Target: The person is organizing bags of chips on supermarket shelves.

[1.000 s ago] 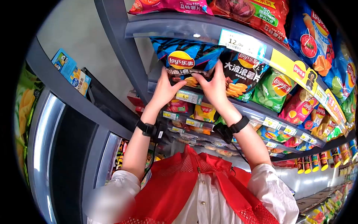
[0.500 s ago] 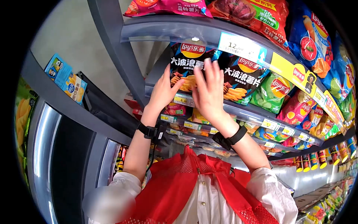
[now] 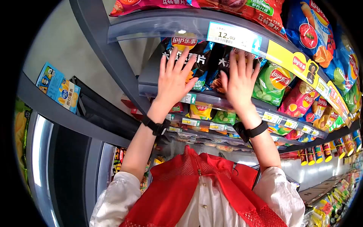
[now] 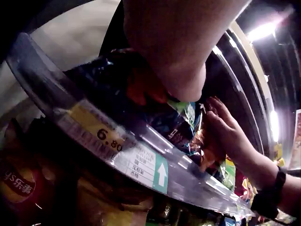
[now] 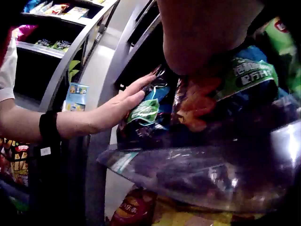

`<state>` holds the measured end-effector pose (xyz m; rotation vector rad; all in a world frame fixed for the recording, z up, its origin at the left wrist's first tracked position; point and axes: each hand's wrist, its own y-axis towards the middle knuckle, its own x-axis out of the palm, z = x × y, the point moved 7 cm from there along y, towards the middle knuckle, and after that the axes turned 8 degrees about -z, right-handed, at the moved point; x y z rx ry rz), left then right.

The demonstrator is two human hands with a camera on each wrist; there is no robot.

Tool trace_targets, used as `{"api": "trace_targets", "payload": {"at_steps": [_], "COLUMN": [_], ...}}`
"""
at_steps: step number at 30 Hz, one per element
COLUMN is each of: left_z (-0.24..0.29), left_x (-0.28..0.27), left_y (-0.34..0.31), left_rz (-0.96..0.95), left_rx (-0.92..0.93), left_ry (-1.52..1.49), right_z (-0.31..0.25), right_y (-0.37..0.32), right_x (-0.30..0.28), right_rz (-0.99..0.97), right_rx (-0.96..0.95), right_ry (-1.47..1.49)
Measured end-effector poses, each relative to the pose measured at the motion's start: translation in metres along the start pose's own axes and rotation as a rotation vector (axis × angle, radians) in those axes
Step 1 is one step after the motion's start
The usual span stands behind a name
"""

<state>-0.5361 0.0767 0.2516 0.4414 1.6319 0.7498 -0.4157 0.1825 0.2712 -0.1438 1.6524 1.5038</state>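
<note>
Two black-and-blue bags of Lay's potato chips stand side by side on a shelf. My left hand point(image 3: 174, 81) lies with straight, spread fingers against the front of the left chip bag point(image 3: 200, 64). Against the right chip bag point(image 3: 224, 60) rests my right hand point(image 3: 241, 77), its fingers also extended and covering much of the print. In the right wrist view the left hand point(image 5: 110, 110) touches its bag point(image 5: 148, 110) from the side. The left wrist view shows the right hand point(image 4: 230, 134) flat at the other bag.
A clear shelf lip point(image 4: 183, 172) with price tags runs below the bags. Just above is the upper shelf edge point(image 3: 159, 24) with a 12.00 tag point(image 3: 230, 36). A green chip bag point(image 3: 273, 83) stands to the right, a grey upright post point(image 3: 109, 53) to the left.
Both hands gripped a chip bag at the left spot; they let go as it settled on the shelf. The right hand then moved right to the neighbouring bag, and both hands now lie flat on bags.
</note>
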Motion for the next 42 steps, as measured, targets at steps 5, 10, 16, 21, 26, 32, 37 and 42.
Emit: {"api": "trace_targets", "payload": {"at_steps": [5, 10, 16, 21, 26, 32, 37, 42], "left_z": [0.001, 0.004, 0.012, 0.014, 0.014, 0.063, 0.154, 0.186], "left_x": [0.014, 0.013, 0.015, 0.009, 0.005, -0.029, -0.152, -0.249], "left_y": [0.010, 0.011, 0.010, 0.011, -0.005, -0.032, -0.031, -0.078], "left_rz": [0.037, 0.007, -0.007, -0.031, -0.072, -0.024, -0.347, -0.445], "left_rx": [0.001, -0.026, -0.009, -0.004, -0.046, 0.084, 0.592, 0.768], "left_ry": [-0.036, 0.020, 0.053, 0.075, 0.024, -0.435, -1.569, -2.278], "right_z": [0.018, 0.018, 0.018, 0.018, 0.019, 0.051, 0.079, 0.064], "right_y": [0.007, 0.005, 0.003, -0.001, -0.033, -0.095, -0.185, -0.318], "right_x": [0.009, 0.011, 0.010, 0.005, -0.022, -0.068, -0.092, -0.118], "right_rz": [-0.022, -0.003, 0.015, -0.004, -0.069, -0.264, -0.622, -0.877], "right_rx": [-0.038, -0.065, -0.064, -0.074, -0.097, -0.023, 0.178, 0.418], "right_ry": [-0.013, -0.003, -0.012, 0.085, 0.273, 0.324, 0.166, -0.007]}}
